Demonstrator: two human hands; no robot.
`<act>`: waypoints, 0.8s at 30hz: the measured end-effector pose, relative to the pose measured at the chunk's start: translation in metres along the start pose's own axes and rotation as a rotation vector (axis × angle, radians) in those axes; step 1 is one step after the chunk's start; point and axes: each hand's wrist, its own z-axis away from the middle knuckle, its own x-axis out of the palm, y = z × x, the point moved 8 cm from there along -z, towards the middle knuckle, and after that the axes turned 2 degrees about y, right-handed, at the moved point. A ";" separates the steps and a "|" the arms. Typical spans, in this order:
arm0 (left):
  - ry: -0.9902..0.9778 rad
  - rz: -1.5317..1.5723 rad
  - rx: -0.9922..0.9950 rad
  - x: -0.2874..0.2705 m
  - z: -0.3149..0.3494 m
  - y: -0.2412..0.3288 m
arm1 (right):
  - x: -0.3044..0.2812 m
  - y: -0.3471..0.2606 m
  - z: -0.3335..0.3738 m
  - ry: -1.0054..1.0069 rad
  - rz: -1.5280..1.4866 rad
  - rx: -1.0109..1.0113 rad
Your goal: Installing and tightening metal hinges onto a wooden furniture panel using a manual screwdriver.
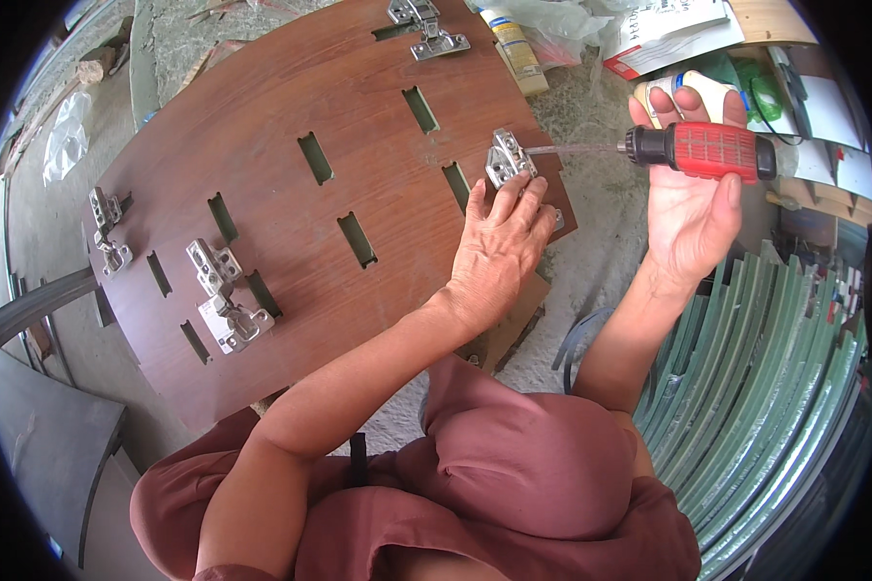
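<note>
My left hand presses its fingers on a silver cabinet hinge near the right edge of a brown wooden panel. In my right hand lies a screwdriver with a red and black handle. The palm is turned up, with fingertips above the handle and the thumb below it. The screwdriver's thin shaft points left and reaches the hinge under my left fingers; its tip's exact seat I cannot make out. Three more hinges sit on the panel: one at the top, one at the far left, one at the lower left.
Several rectangular slots with green inside cut through the panel. Behind its right corner stand a yellow and white bottle and a white bottle. Stacked green-edged strips fill the right side. A dark curved sheet leans at lower left.
</note>
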 end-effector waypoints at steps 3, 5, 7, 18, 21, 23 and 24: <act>-0.002 -0.003 0.000 0.000 0.000 0.000 | -0.002 0.006 0.005 -0.018 0.089 0.006; -0.005 -0.017 -0.002 -0.001 0.000 0.000 | -0.001 0.003 0.002 -0.004 0.259 -0.014; -0.007 0.000 -0.002 0.000 -0.002 0.001 | -0.005 0.002 0.002 0.013 0.438 -0.036; 0.006 -0.005 -0.002 -0.001 -0.001 0.000 | 0.000 0.004 0.003 -0.015 0.359 -0.024; 0.015 -0.007 0.000 -0.001 0.000 0.000 | -0.006 0.015 0.003 -0.030 0.029 -0.012; 0.018 -0.006 0.001 -0.001 0.000 0.000 | -0.002 0.013 0.003 -0.038 -0.023 0.026; 0.019 -0.006 0.002 -0.002 0.000 0.000 | 0.001 0.013 0.004 -0.045 -0.074 0.063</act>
